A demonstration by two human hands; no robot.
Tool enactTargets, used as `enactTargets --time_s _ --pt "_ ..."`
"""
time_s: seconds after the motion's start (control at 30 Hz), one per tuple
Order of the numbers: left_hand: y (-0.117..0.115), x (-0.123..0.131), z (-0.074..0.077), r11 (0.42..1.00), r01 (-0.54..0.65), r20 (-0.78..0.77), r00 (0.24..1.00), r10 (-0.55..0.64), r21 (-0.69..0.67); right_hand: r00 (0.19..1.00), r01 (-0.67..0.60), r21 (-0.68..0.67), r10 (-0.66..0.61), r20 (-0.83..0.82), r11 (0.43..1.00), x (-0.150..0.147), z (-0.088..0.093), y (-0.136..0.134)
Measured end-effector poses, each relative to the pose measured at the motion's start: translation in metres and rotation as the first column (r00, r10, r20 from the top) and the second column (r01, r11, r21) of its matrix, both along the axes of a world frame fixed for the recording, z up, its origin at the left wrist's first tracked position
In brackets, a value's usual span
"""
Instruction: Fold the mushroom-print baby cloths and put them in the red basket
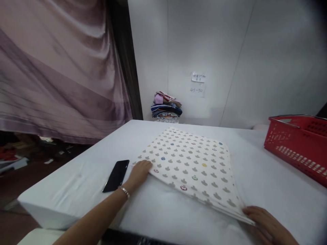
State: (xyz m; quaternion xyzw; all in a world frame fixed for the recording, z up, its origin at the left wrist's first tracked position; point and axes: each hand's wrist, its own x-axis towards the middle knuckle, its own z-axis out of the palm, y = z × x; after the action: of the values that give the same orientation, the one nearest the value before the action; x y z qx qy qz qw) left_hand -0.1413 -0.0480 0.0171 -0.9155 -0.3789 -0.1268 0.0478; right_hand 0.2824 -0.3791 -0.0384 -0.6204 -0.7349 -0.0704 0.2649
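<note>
Spanning left hand (pixel 140 173) to right hand (pixel 267 223): near edge of patterned cloth (pixel 184 157) — rest lies beyond fingers. Right fingers clamped on corner; left fingers touch edge — cannot tell if pinching.

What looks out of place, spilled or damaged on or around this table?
No spill or damage stands out. The stack of folded textiles beyond the table looks a bit untidy, its layers jutting out unevenly. The patterned white cloth touched by the left hand and right hand lies mostly flat.
</note>
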Motion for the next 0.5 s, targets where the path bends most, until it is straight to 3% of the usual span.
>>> enactTargets --time_s 0.13,0.33,0.43,0.5 --pt "0.020 -0.026 0.003 0.995 -0.099 0.003 0.995 0.099 0.030 0.999 0.017 -0.008 -0.017 0.030 1.000 -0.005 0.006 -0.002" --pt "0.033 -0.038 0.011 0.980 -0.197 -0.044 0.980 0.196 -0.012 0.984 -0.013 0.118 -0.008 0.175 0.993 -0.028 0.015 0.015" --pt "0.036 -0.043 0.020 0.973 -0.230 -0.035 0.973 0.229 -0.015 0.984 -0.001 0.040 -0.006 0.176 0.999 -0.034 0.026 0.021" --pt "0.034 -0.047 0.028 0.982 -0.189 -0.035 0.981 0.189 -0.022 0.993 0.041 -0.011 -0.040 0.113 0.999 -0.028 0.035 0.016"
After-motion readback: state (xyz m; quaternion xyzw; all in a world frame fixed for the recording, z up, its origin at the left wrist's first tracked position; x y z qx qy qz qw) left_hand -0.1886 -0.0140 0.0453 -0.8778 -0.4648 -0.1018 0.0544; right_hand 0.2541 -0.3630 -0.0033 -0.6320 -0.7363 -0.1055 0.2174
